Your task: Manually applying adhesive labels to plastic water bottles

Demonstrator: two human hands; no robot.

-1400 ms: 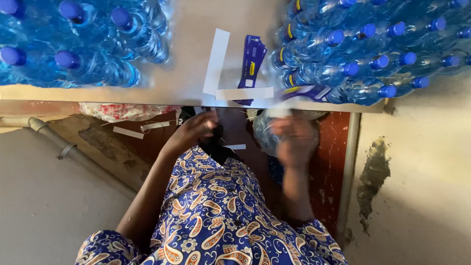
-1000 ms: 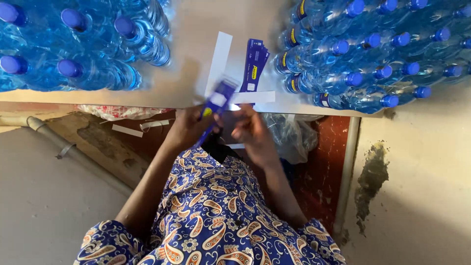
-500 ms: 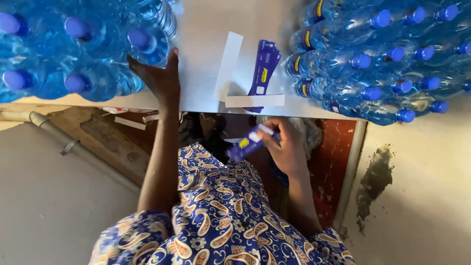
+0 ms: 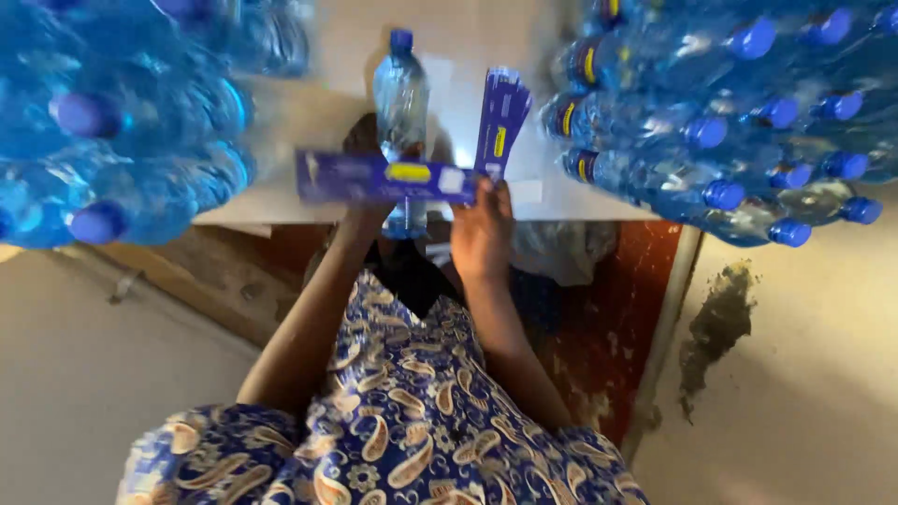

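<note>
The left hand (image 4: pixel 367 208) grips a clear plastic water bottle with a blue cap (image 4: pixel 401 103) while the right hand's (image 4: pixel 482 234) fingers pinch a long blue paper label (image 4: pixel 379 179) stretched flat across the bottle's near side.

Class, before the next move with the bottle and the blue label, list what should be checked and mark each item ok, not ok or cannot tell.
1. Bottle upright, cap on: ok.
2. Left hand has a grip on the bottle: ok, though the label hides much of the hand.
3. Right hand holds the blue label by its end: ok.
4. Label stretched flat across the bottle's front: ok.
5. Label stuck to the bottle: cannot tell.
6. Spare label stack lies within reach on the table: ok.
</note>
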